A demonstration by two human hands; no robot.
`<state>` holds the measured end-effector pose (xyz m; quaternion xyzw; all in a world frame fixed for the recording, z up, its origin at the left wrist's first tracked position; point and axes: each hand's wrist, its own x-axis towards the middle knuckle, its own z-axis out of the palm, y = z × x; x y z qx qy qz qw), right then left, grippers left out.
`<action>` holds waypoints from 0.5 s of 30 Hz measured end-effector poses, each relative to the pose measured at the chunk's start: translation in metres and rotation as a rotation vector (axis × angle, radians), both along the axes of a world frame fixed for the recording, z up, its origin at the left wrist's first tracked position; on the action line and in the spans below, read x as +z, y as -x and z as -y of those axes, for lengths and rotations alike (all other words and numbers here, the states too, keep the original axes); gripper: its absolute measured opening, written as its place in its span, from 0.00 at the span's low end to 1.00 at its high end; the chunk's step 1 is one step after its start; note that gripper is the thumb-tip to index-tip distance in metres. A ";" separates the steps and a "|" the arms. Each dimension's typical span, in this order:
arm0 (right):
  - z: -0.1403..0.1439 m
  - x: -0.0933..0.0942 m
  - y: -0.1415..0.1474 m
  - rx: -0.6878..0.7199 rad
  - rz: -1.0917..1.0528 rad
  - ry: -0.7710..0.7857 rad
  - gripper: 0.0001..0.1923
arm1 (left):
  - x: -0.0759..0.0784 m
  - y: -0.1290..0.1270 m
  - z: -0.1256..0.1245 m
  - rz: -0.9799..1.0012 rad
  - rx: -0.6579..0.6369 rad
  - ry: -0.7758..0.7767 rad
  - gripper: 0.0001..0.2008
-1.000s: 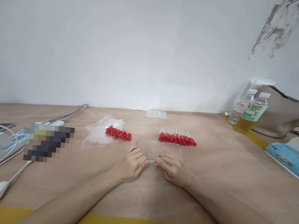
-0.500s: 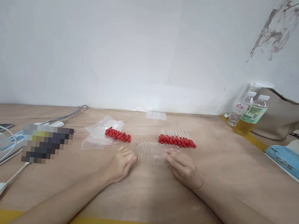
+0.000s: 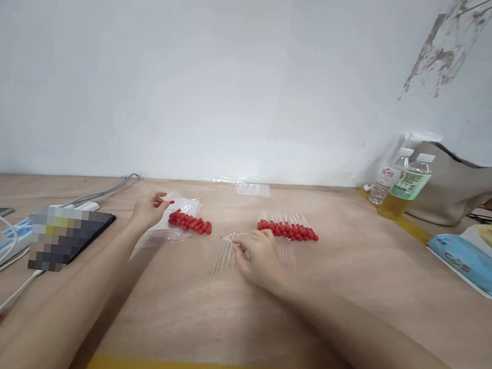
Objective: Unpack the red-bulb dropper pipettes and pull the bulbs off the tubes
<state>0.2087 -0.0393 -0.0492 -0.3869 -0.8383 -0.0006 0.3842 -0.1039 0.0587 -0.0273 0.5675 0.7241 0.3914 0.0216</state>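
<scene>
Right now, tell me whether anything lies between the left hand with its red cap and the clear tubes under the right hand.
Nothing blocks it. The left hand pinches a red cap; only bare table separates it from the clear tubes at the right hand. The red cap pile sits just behind.

Both forearms bare, no sleeves seen. Left hand (image 3: 149, 209) and right hand (image 3: 259, 260) ungloved; no rings, watch or bands showed.
</scene>
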 end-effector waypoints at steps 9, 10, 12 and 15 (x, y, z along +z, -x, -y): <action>-0.005 -0.010 0.055 0.033 0.414 -0.012 0.07 | -0.022 0.006 -0.013 0.030 0.049 0.113 0.14; -0.003 -0.010 0.056 0.032 0.417 0.008 0.07 | -0.021 0.006 -0.012 0.031 0.042 0.123 0.13; 0.001 -0.010 0.058 0.026 0.386 0.066 0.09 | -0.018 0.006 -0.012 0.039 0.043 0.127 0.14; 0.006 -0.009 0.057 0.037 0.328 0.094 0.18 | -0.014 0.004 -0.010 0.059 0.056 0.120 0.14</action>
